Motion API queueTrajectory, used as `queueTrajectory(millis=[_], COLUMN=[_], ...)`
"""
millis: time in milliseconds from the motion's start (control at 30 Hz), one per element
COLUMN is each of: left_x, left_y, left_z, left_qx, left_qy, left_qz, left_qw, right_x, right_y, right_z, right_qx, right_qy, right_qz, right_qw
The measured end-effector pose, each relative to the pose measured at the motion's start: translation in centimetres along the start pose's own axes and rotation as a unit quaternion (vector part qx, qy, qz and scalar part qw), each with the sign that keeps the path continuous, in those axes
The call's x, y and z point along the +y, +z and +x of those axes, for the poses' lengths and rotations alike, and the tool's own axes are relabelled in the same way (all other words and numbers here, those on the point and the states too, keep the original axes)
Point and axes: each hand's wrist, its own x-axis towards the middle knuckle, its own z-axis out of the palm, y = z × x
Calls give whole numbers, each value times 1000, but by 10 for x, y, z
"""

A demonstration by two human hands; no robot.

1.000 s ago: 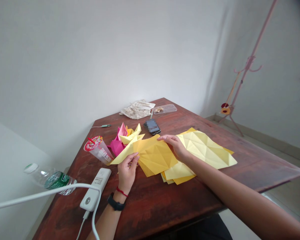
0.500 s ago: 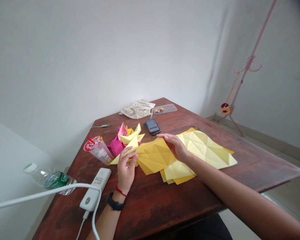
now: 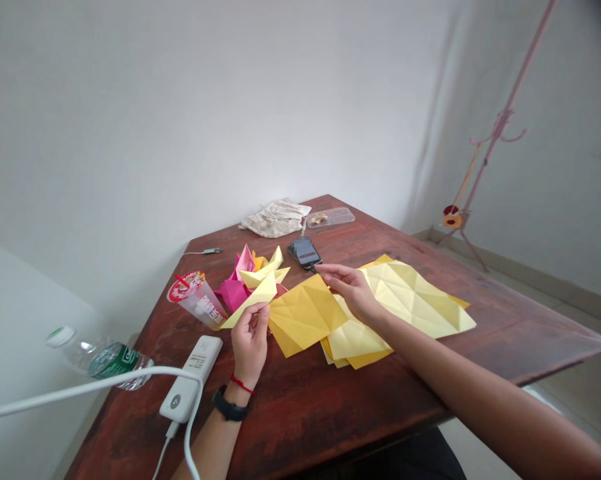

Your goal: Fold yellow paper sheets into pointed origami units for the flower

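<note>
A golden-yellow square of paper (image 3: 307,317), covered in fold creases, is held tilted above the table. My left hand (image 3: 250,337) pinches its left corner between thumb and curled fingers. At the far corner is my right hand (image 3: 347,287), thumb and fingers closed at the paper's edge. Beneath and to the right lie pale yellow creased sheets (image 3: 415,300), with deeper yellow ones showing under them. Folded paper shapes in magenta (image 3: 233,293) and pale yellow (image 3: 263,275) are bunched just beyond my left hand.
A plastic cup (image 3: 205,307) leans left of the folded shapes. Nearer me are a white power strip (image 3: 193,380), its cable (image 3: 130,377) and a water bottle (image 3: 107,360). Behind lie a phone (image 3: 305,253), a cloth (image 3: 275,219) and a clear tray (image 3: 337,217).
The golden-yellow paper has turned and shifted slightly left and down. My left hand has drawn back a little; the right hand's flat fingers have closed at the far corner.
</note>
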Motion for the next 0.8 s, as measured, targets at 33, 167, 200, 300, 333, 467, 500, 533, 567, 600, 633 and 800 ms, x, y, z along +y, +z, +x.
queueTrajectory(millis=[33,167,200,300,333,467,500,533,567,600,633,800], left_x=[0,-1,-1,-2,-2,-2,-2,-2,-3,-4,-5,-12], left_y=[0,-1,-2,-2,-1,0,0,0,0,0,-1,-2], left_z=[0,0,0,0,0,-1,-1,-1,0,1,1,7], left_qx=[7,18,16,2,-9,-56,-60,-59,-55,-50,-44,-28], left_qy=[4,5,2,-13,-21,-56,-61,-64,-65,-64,-63,-78], left_qz=[4,6,7,8,7,2,1,0,0,1,2,-16], left_qw=[1000,1000,1000,1000,1000,997,996,996,996,997,997,996], right_x=[0,-1,-1,1,2,6,5,4,3,1,-1,-6], right_y=[0,0,0,-2,-2,-2,-2,-2,-2,-2,-2,-1], right_z=[0,0,0,1,1,2,2,2,2,2,2,1], right_qx=[17,22,10,-25,-32,-40,-40,-39,-37,-36,-37,-78], right_qy=[-31,-146,-162,-165,-157,-103,-89,-76,-62,-47,-32,43], right_qz=[-41,-177,-192,-200,-202,-190,-177,-162,-146,-130,-117,-69], right_qw=[999,973,968,965,966,975,979,983,987,990,992,994])
